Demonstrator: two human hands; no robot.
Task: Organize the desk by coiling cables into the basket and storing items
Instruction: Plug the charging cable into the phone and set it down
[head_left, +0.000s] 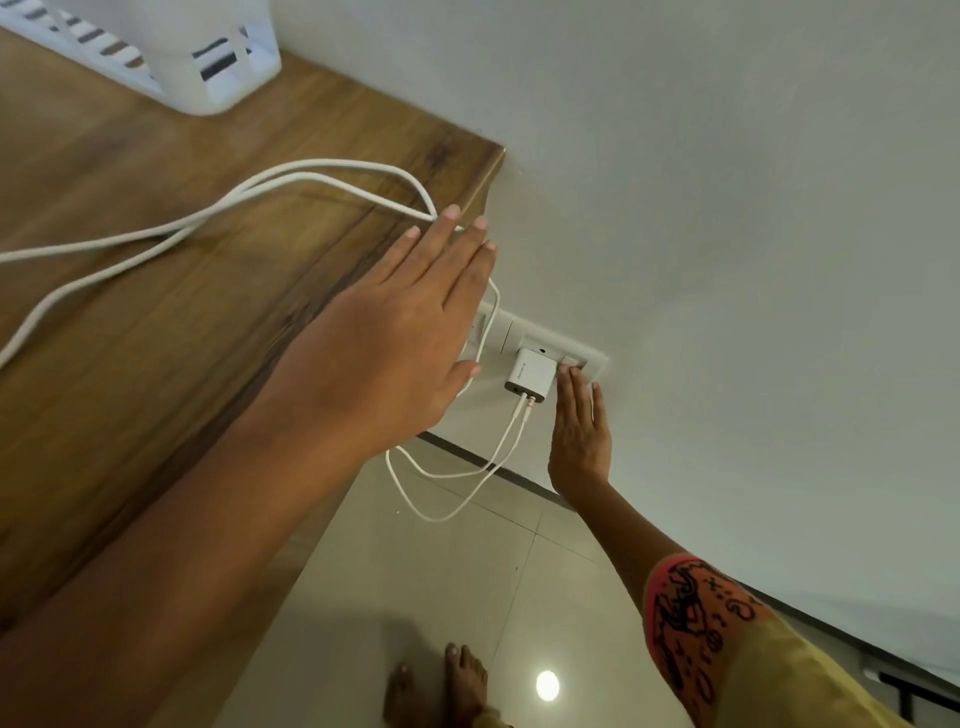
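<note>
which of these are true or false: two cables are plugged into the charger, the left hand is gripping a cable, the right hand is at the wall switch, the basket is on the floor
1. Two cables are plugged into the charger: true.
2. The left hand is gripping a cable: false; it is open and flat, fingers extended, over the white cables.
3. The right hand reaches the wall switch: true.
4. The basket is on the floor: false; it stands on the wooden desk.

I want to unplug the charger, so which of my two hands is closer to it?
Your right hand: its fingertips reach beside the white wall charger, while the left hand hovers open over the wooden desk's edge.
</note>
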